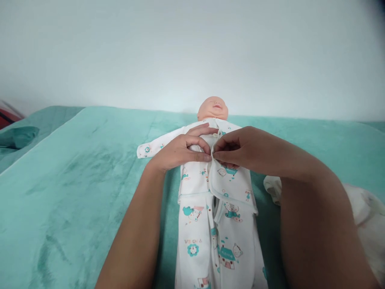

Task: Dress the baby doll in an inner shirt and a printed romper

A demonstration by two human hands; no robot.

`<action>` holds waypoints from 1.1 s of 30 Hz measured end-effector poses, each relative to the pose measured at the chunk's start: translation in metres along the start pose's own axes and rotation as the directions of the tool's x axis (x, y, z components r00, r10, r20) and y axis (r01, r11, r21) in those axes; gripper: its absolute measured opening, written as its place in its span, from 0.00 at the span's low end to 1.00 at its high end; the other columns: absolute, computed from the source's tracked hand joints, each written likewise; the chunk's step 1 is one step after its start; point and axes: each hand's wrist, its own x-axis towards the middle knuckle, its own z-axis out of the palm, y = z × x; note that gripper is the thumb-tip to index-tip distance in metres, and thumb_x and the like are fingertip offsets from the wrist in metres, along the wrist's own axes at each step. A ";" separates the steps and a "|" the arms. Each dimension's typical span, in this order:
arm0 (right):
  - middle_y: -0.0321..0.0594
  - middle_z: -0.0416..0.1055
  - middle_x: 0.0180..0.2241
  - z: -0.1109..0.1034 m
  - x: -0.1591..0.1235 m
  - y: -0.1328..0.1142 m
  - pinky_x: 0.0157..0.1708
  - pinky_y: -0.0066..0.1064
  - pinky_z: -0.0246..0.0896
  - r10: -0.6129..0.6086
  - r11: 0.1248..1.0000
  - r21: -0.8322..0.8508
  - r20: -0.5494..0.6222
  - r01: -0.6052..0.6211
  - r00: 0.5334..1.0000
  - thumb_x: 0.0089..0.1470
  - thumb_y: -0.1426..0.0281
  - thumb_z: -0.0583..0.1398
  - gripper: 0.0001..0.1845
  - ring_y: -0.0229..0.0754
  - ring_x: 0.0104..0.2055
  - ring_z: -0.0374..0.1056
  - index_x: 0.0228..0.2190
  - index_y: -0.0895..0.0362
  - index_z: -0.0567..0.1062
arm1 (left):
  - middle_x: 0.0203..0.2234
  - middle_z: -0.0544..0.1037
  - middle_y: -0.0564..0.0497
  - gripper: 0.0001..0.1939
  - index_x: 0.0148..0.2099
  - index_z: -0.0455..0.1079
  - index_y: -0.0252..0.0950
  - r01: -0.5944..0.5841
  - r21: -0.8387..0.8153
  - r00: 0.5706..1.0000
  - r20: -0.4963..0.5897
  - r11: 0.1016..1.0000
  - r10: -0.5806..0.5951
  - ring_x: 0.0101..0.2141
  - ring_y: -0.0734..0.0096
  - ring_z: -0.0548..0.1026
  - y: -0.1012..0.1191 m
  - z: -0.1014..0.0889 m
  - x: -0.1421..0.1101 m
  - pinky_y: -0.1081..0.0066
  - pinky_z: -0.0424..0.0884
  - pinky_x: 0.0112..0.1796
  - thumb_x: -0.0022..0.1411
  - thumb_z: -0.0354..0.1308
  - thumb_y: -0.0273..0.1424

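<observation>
A baby doll (212, 107) lies on its back on the teal blanket (78, 180), dressed in a white printed jacket (228, 182) and matching trousers (207, 245). Both hands rest on the doll's chest. My left hand (180, 150) pinches the left edge of the jacket front, fingers closed on the cloth. My right hand (240, 148) pinches the right front flap against it, just below a white button (214, 135). The lower part of the flap hangs loose.
A white wall rises behind the bed. A crumpled white cloth (357, 208) lies on the blanket beside my right forearm. A teal pillow (18, 136) and a red object (7, 116) sit at the far left edge.
</observation>
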 end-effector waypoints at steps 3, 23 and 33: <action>0.33 0.65 0.20 -0.001 0.000 0.002 0.22 0.31 0.48 -0.028 1.000 0.013 0.023 0.028 0.999 0.52 0.67 0.57 0.13 0.34 0.22 0.56 0.19 0.54 0.70 | 0.65 0.64 0.53 0.06 0.32 0.75 0.39 -0.005 -0.005 1.000 0.004 1.000 0.005 0.70 0.53 0.47 0.001 -0.001 0.000 0.49 0.44 0.66 0.56 0.66 0.35; 0.32 0.62 0.19 0.003 0.003 0.001 0.22 0.30 0.45 -0.055 0.996 0.075 -0.003 0.055 0.998 0.52 0.54 0.62 0.21 0.33 0.20 0.53 0.18 0.55 0.68 | 0.64 0.65 0.52 0.06 0.30 0.73 0.38 0.017 -0.030 0.999 -0.030 0.999 -0.018 0.68 0.50 0.50 0.007 0.003 -0.001 0.48 0.46 0.65 0.56 0.64 0.34; 0.31 0.65 0.21 0.006 0.009 0.011 0.21 0.28 0.49 -0.102 0.955 0.269 -0.105 0.127 0.989 0.54 0.63 0.60 0.10 0.33 0.21 0.57 0.25 0.55 0.71 | 0.56 0.74 0.48 0.06 0.30 0.69 0.37 -0.059 -0.379 0.964 -0.260 0.923 -0.045 0.60 0.54 0.67 -0.002 0.008 0.002 0.54 0.61 0.59 0.57 0.60 0.32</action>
